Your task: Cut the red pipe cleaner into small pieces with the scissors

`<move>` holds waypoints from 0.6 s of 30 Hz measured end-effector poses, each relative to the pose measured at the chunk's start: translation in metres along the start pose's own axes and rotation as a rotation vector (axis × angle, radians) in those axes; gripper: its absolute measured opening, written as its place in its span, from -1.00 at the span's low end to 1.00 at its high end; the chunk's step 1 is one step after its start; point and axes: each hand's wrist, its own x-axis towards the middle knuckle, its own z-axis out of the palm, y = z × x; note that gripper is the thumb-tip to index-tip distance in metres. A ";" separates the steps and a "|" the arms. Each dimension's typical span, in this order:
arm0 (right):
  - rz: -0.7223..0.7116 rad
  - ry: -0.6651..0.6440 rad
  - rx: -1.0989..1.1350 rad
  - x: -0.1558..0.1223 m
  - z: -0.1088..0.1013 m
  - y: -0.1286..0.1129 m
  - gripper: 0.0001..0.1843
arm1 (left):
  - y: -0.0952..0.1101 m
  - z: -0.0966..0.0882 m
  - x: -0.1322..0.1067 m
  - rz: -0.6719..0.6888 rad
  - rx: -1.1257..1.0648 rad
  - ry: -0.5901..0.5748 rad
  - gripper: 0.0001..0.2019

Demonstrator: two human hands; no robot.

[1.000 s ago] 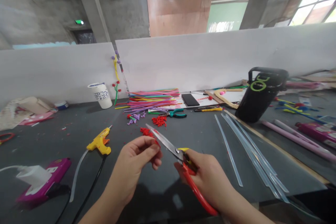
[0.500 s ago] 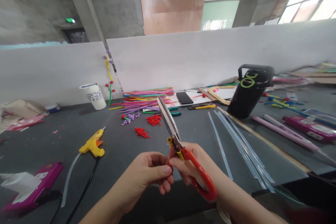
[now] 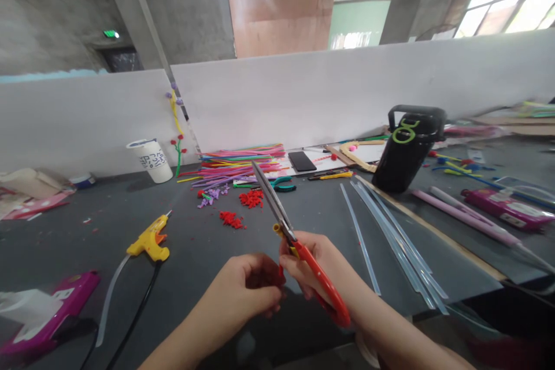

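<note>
My right hand point(image 3: 318, 251) is closed on red-handled scissors point(image 3: 324, 282), whose blades point up and away and look nearly together. A small yellow piece with a curled end point(image 3: 277, 228) shows beside the blades, in the same hand. My left hand point(image 3: 243, 289) pinches a thin red piece point(image 3: 281, 273), perhaps pipe cleaner, just below the right fingers; much of it is hidden. Beyond the hands lie two piles of red clippings point(image 3: 232, 219) and a pile of purple bits point(image 3: 212, 198).
A yellow glue gun point(image 3: 150, 238) lies at left, its cable running to the front edge. Colourful pipe cleaners point(image 3: 243, 163), a phone point(image 3: 302, 161) and teal-handled pliers point(image 3: 284, 187) are farther back. Clear glue sticks point(image 3: 390, 231) and a black bottle point(image 3: 403, 156) stand at right.
The scissors' blades have come closer together. My left hand has turned slightly, its fingers curling inward around the red piece. The view has shifted a little.
</note>
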 end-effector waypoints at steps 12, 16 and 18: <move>-0.120 0.023 -0.153 -0.001 0.003 0.002 -0.93 | 0.009 -0.001 -0.001 0.040 0.008 0.111 -0.99; -0.233 0.111 -0.386 -0.005 -0.001 0.001 -0.88 | 0.015 -0.008 -0.006 0.099 -0.066 0.248 -0.91; -0.278 0.140 -0.544 -0.008 -0.001 0.002 -0.84 | 0.017 -0.012 -0.008 0.163 -0.099 0.308 -0.91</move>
